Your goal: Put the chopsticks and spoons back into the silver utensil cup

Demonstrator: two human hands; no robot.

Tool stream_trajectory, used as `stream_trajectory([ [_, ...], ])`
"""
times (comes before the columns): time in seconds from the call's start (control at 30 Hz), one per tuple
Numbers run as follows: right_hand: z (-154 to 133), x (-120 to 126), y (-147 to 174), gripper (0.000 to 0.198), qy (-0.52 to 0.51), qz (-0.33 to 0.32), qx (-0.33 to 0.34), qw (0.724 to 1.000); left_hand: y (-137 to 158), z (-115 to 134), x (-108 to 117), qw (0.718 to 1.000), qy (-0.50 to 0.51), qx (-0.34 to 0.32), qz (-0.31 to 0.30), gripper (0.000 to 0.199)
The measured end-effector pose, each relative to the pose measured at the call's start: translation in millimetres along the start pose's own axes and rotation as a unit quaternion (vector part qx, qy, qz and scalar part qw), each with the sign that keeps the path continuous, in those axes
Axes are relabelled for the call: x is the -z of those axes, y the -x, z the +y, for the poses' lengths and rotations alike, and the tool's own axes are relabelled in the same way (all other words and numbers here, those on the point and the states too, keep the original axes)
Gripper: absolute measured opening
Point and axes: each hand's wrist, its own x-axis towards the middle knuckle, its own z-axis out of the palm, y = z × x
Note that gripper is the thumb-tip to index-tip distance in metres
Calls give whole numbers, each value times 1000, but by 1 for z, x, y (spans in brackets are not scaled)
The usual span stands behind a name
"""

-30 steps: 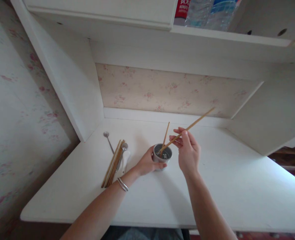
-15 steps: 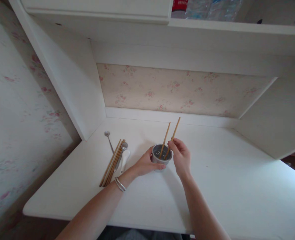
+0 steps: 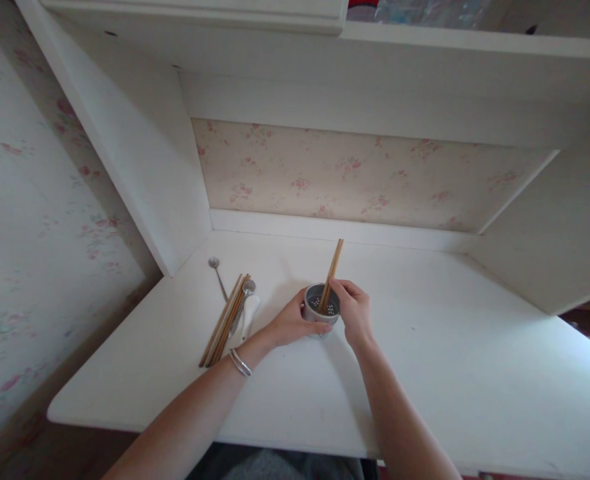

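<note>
My left hand (image 3: 293, 323) is wrapped round a small metal utensil holder (image 3: 321, 321) with holes in its bottom, which stands on the white desk. Two wooden chopsticks (image 3: 335, 260) lean in the holder, close side by side, with their upper ends sticking out toward the back. The fingers of my right hand (image 3: 357, 311) pinch at a chopstick just above the rim. Whether they grip one or both chopsticks I cannot tell.
Left of the holder lie several wooden chopsticks (image 3: 223, 325), a metal spoon (image 3: 249, 287) and a white spoon (image 3: 250, 308). Farther back is a long-handled metal spoon (image 3: 214, 263). A shelf (image 3: 425, 40) with plastic bottles overhangs the white desk (image 3: 455, 347).
My right hand has moved left and a little down with its chopstick. That chopstick, apart from the other before, now stands right alongside it. The left hand keeps its hold.
</note>
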Motion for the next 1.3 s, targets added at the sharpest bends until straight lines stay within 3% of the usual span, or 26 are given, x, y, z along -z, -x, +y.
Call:
stream_trajectory([
  [0.13,2,4,-3,34,16,-36,-23,999,0,1,0,1000,3,-7,-1,81],
  [0.33,0,7,-4,31,-40,-98,-66,992,0,0,-1,1000,0,-10,-15,80],
  [0.53,0,9,-3,36,-69,-101,-92,988,0,1,2,999,-2,-6,-32,77],
  [0.83,-2,9,5,38,-69,-94,-55,992,-1,-2,4,999,-3,-14,-33,76],
  [1.07,4,6,16,55,-55,-120,2,991,1,4,-3,999,-3,-26,-21,73],
  [1.2,6,6,16,45,-40,-135,-8,990,5,12,-7,999,-48,0,-12,69],
  [1.3,6,7,15,42,-48,-135,-7,990,16,24,-5,992,-127,-2,21,80],
])
